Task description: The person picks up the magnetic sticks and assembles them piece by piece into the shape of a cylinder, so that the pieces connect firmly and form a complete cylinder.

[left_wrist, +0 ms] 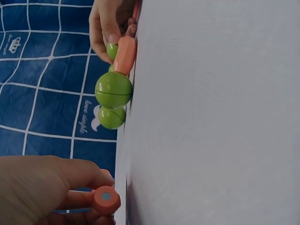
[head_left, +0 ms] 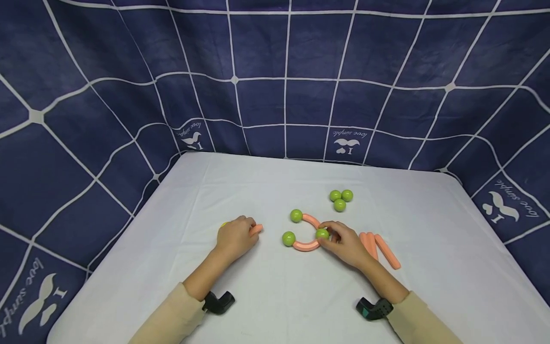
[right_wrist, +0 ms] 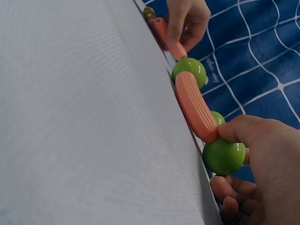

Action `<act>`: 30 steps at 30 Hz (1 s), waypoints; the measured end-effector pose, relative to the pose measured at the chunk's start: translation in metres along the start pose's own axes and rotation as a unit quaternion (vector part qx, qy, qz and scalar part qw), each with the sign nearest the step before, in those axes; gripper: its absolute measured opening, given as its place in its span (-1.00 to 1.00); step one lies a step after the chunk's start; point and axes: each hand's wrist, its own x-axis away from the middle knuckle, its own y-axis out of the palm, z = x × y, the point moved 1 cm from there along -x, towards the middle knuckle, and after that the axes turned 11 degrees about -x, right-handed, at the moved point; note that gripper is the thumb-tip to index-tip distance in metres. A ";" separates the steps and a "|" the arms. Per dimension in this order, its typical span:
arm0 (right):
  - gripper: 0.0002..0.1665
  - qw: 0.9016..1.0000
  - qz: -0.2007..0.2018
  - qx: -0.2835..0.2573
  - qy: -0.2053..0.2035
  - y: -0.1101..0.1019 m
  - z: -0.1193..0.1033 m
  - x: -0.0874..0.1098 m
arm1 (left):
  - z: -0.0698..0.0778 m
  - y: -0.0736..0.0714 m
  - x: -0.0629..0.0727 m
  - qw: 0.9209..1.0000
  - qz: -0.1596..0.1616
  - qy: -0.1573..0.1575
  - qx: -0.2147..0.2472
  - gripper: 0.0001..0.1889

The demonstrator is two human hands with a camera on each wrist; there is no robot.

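My left hand [head_left: 236, 237] pinches an orange rod [head_left: 256, 230] left of the middle of the table. The left wrist view shows the rod's round end [left_wrist: 106, 199] with a grey disc set in it. My right hand [head_left: 348, 243] pinches a green ball [head_left: 322, 233] between thumb and fingers. Two curved orange rods, the far one [head_left: 311, 220] and the near one [head_left: 306, 246], run from that ball to two other green balls, one farther back [head_left: 296, 215] and one nearer [head_left: 289, 238]. Together they form an arc that gapes toward my left hand.
Three loose green balls [head_left: 340, 205] sit clustered behind my right hand. Several straight orange rods [head_left: 387, 251] lie to its right, partly hidden by it. Something yellow [head_left: 224, 223] peeks out behind my left hand. Blue checked cloth [head_left: 309, 105] hangs behind the white table [head_left: 275, 296].
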 end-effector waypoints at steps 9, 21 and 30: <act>-0.65 1.000 -0.002 -0.007 -0.014 0.000 0.001 0.000 | 0.014 0.000 -0.016 0.997 -0.034 -0.007 0.069 -0.80; -0.64 1.000 -0.002 -0.006 -0.009 0.000 0.001 -0.001 | 0.037 0.006 -0.041 0.993 -0.064 0.017 0.096 -0.76; -0.64 1.000 -0.004 -0.007 -0.017 -0.001 0.000 -0.001 | 0.048 0.015 -0.060 0.995 -0.066 0.034 0.062 -0.77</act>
